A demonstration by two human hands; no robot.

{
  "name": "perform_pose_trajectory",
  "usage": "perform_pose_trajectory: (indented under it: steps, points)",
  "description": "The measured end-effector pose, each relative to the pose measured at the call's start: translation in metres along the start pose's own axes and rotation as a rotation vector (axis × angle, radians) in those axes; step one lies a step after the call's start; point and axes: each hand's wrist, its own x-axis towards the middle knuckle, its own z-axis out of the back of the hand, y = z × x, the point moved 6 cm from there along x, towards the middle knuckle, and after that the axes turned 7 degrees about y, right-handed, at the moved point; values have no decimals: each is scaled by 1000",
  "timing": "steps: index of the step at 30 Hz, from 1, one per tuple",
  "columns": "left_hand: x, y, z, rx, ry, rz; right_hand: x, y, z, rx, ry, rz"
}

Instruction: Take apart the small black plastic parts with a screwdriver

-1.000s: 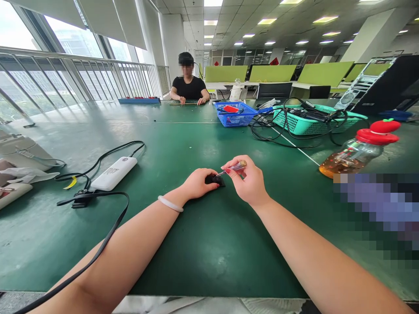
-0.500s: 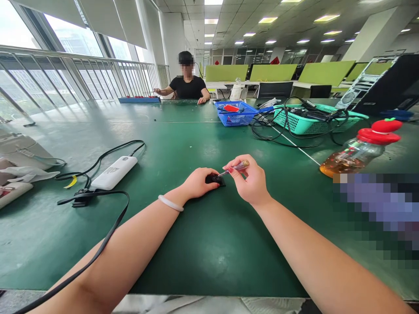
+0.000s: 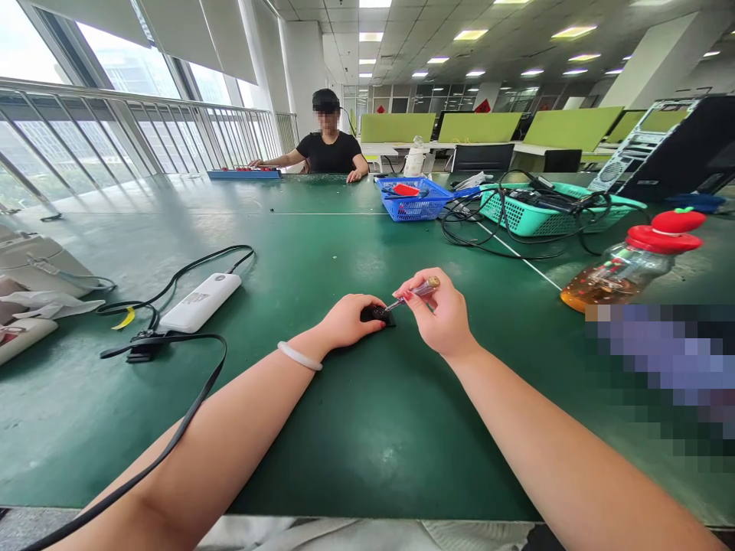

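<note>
1. Both forearms are cut off at the bottom; clock directions run from the block, twelve straight ahead.
2. The left hand [image 3: 350, 321] grasps a small flat black block [image 3: 380, 313] on the table; fingers cover much of it, hiding its details.
3. Just beside, at three o'clock, the right hand [image 3: 445, 314] grips a slim screwdriver with a translucent handle [image 3: 423, 288]; whether its metal tip touches the block is hard to tell.
4. Beneath spreads a smooth, glossy dark-green tabletop [image 3: 367, 451].
5. At nine o'clock lies a white oblong plastic device [image 3: 200, 303], its print unreadable.
6. Pixelation masks a purplish area [image 3: 660, 356] between three and four; near it, a clear jar with a red lid [image 3: 623, 268] holds amber liquid.
7. A blue perforated plastic basket [image 3: 416, 208] stands towards one; black cables partly cover a teal basket [image 3: 525, 220] at two.
8. Towards eleven sits a person in a black shirt [image 3: 330, 155], one hand indistinct at a long blue tray [image 3: 244, 175].
9. Beyond: metal railings [image 3: 189, 134], windows, lime-green partitions [image 3: 396, 129], lit ceiling panels.
</note>
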Motion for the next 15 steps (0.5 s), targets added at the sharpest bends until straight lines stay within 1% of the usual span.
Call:
perform_pose_trajectory:
  steps: [2,5,10,15]
  points:
    - [0,0,0,-3,4,6,2,-5,0,57,-5,-50]
    - [0,-1,0,-2,8,21,4,-15,3,149,-46,-131]
    - [-1,-2,1,3,19,29,6,-31,9,266,-151,-253]
    - [-1,-2,1,9,24,26,3,-51,13,397,-246,-425]
